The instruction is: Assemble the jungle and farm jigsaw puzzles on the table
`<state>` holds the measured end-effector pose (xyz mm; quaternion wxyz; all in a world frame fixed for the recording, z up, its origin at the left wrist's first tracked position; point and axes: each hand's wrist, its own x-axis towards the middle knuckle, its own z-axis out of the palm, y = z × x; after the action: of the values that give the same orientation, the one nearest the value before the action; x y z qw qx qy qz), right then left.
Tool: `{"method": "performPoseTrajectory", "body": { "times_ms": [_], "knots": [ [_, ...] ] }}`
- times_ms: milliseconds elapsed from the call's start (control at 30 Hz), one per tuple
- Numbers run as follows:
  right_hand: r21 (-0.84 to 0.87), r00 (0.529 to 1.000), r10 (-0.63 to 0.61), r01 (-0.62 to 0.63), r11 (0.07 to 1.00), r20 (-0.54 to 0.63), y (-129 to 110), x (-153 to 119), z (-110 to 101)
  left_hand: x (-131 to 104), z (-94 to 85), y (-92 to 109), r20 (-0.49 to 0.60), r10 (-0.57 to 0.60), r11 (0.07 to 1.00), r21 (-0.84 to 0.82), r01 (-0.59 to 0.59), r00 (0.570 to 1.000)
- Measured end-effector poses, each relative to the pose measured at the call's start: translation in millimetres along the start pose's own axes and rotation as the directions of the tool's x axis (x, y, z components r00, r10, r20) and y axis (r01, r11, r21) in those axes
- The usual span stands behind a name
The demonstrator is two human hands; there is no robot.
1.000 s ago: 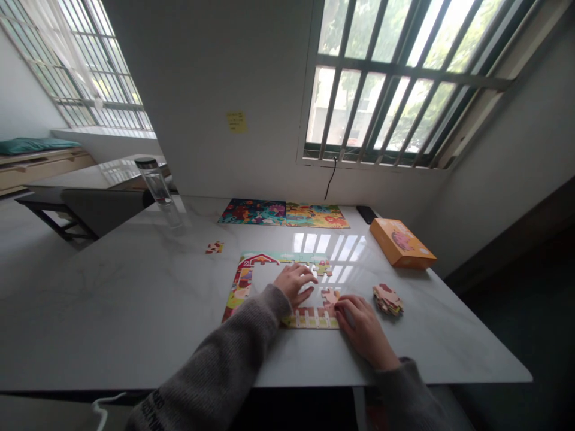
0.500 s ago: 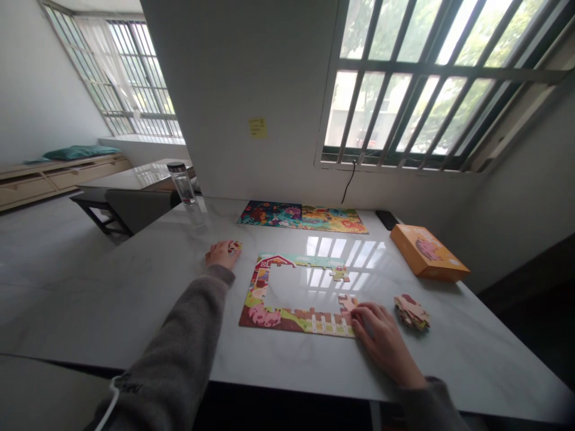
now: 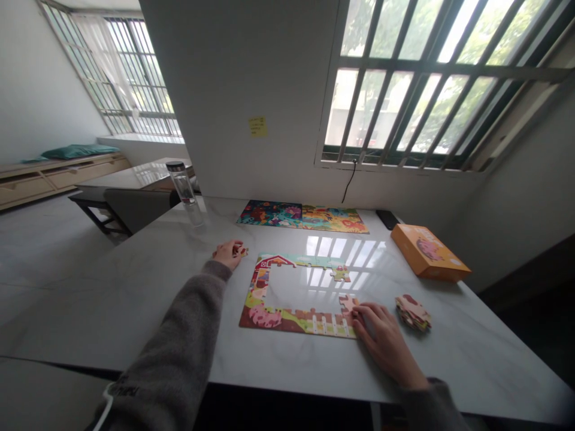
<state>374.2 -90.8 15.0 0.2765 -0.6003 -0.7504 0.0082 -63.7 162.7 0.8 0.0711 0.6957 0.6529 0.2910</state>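
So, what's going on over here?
A person has both hands at a jigsaw on a table. The left hand has its fingers at a loose piece, left of the partly joined puzzle; whether it grips it is hard to tell. The right hand touches the puzzle's lower right corner. The puzzle's middle is unfilled, and a stack of pieces lies to the right, near an orange box.

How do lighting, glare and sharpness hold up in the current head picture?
Head view: backlit, the large barred window partly washed out; head view: its reflection glares on the glossy white marbled table, including inside the partly built colourful farm-scene jigsaw; head view: the clear dark-lidded bottle leans, probably wide-angle distortion; head view: writing on the yellow square note is too soft to read.
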Motion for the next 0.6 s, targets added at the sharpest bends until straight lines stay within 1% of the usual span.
{"method": "performPoseTrajectory", "body": {
  "times_ms": [67,133,267,333,400,467,533,600],
  "knots": [
    [-0.005,1.0,-0.005,0.005,1.0,-0.005,0,0,0,-2,0.5,0,-0.014,0.036,0.999,-0.011,-0.036,0.999],
    [-0.008,1.0,-0.01,0.01,1.0,-0.006,1,0,1,-4,1.7,0,-0.053,0.098,0.995,-0.016,-0.099,0.994],
    [-0.01,1.0,-0.011,0.011,1.0,-0.004,2,0,2,-6,6.1,6,-0.148,0.26,0.962,-0.046,-0.27,0.954],
    [-0.015,1.0,-0.013,0.013,1.0,-0.009,3,1,3,-6,8.6,11,-0.171,0.283,0.946,-0.109,-0.304,0.944],
    [-0.021,1.0,-0.015,0.014,1.0,-0.015,3,1,3,-6,10.4,15,-0.181,0.241,0.934,-0.225,-0.278,0.954],
    [-0.025,1.0,-0.014,0.014,1.0,-0.019,2,0,2,-6,10.8,18,-0.166,0.147,0.897,-0.392,-0.203,0.975],
    [-0.025,1.0,-0.016,0.015,1.0,-0.018,2,0,2,-6,9.1,21,-0.131,0.05,0.818,-0.563,-0.116,0.99],
    [-0.019,1.0,-0.014,0.014,1.0,-0.012,2,0,2,-6,5.4,25,-0.108,-0.021,0.728,-0.683,-0.059,0.994]
  ]
}}
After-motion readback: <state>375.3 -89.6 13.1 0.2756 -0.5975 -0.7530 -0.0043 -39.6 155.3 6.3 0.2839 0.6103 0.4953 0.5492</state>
